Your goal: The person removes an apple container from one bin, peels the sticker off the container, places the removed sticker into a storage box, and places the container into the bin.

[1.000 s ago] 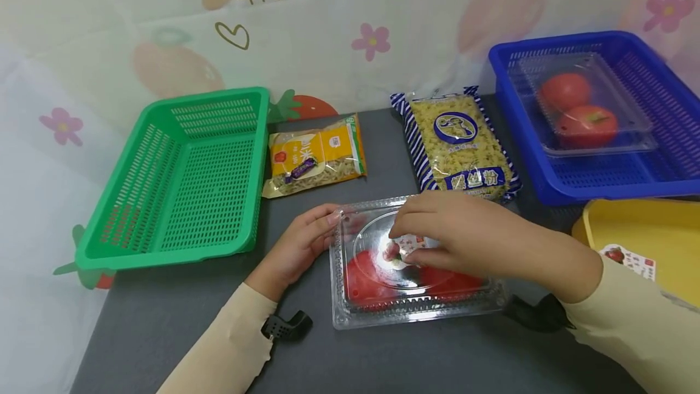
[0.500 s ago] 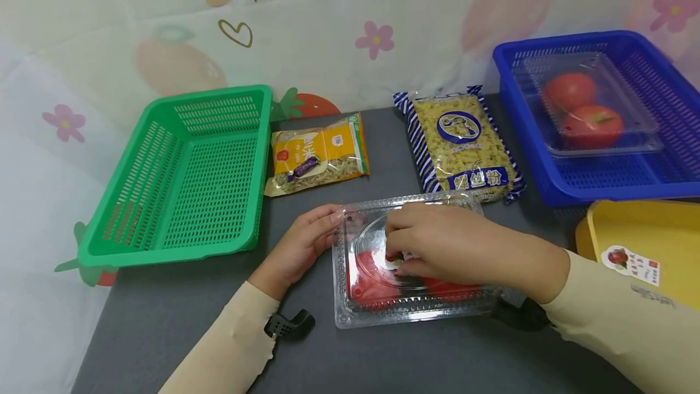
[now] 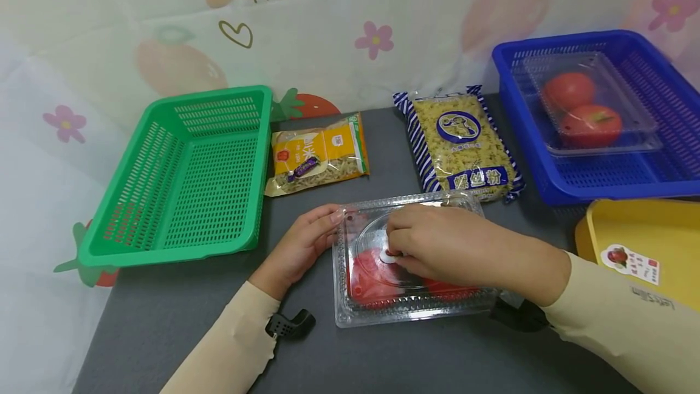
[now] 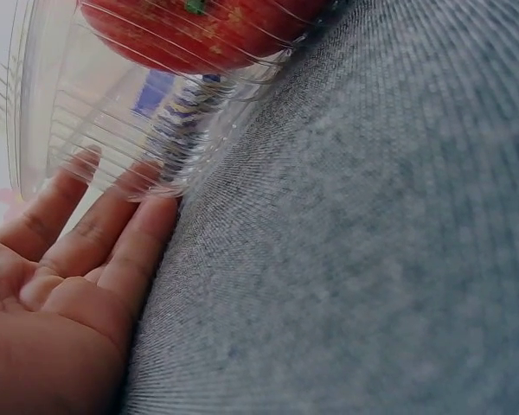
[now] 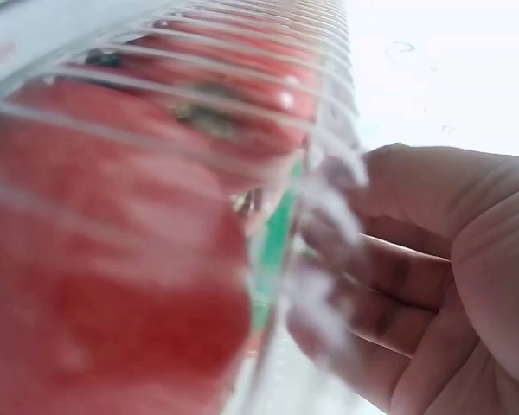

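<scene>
A clear plastic clamshell box with red tomato-like produce inside sits on the dark table. My left hand steadies its left end, the fingers fairly straight against the ribbed side in the left wrist view. Over the lid, my right hand has curled fingers, thumb and fingertips brought together at a small sticker. Only a white rounded bit of that sticker shows; the hand hides the rest. In the right wrist view, the right hand bends over the box, its fingertips blurred behind the plastic.
A green basket stands at the left. Behind the box lie an orange food packet and a bag of pasta. At right are a blue basket holding another clamshell box and a yellow bin bearing a strawberry sticker.
My right hand has come down and leftward onto the lid sticker, its fingers closing together there and covering the printed part. The left hand and the box have stayed nearly still.
</scene>
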Demonstrator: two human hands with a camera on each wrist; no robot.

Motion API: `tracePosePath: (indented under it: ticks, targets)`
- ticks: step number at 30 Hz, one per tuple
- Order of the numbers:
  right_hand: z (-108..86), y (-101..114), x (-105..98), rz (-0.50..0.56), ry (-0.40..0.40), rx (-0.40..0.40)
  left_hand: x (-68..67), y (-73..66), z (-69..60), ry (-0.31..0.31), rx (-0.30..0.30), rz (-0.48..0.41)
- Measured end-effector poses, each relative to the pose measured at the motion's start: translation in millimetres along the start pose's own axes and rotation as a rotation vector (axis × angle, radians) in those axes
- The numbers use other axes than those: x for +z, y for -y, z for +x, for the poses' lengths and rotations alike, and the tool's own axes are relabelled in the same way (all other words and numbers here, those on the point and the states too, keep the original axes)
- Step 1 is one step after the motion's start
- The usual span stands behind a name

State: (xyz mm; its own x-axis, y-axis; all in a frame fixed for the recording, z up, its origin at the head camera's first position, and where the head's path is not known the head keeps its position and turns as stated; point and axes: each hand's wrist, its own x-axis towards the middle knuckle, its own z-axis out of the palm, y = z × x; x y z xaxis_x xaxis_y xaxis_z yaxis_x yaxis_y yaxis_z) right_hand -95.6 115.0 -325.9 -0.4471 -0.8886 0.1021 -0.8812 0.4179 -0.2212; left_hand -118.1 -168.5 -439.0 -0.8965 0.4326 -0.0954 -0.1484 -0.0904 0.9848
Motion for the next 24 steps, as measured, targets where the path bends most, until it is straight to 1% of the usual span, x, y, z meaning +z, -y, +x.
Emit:
tracePosePath:
  ticks: [4,9,12,16,19,21,24]
  targets:
    - [-0.8,0.8,-5.4,0.030,0.010,0.026,-1.0,-0.3,0.4,0.004,-0.014,0.030]
    - [-4.0,-0.2,-12.2,0.086,0.003,0.072,-2.6,0.1,1.7,0.035,-0.015,0.062]
    - [-5.9,-1.5,-13.2,0.097,0.005,0.066,-2.6,-0.2,1.7,0.040,-0.011,0.060]
    - [-8.0,-3.5,-13.6,0.128,-0.012,0.024,-2.6,-0.3,1.1,0.033,-0.002,0.040]
    - [-9.9,-6.1,-14.4,0.154,-0.050,-0.014,-2.6,-0.4,0.2,0.024,0.000,0.019]
    - [-11.7,-8.4,-15.3,0.170,-0.076,-0.028,-2.7,-0.5,-0.2,0.023,-0.001,0.022]
    - [-16.6,-12.0,-17.4,0.188,-0.109,-0.020,-3.2,0.0,0.1,0.033,0.001,0.043]
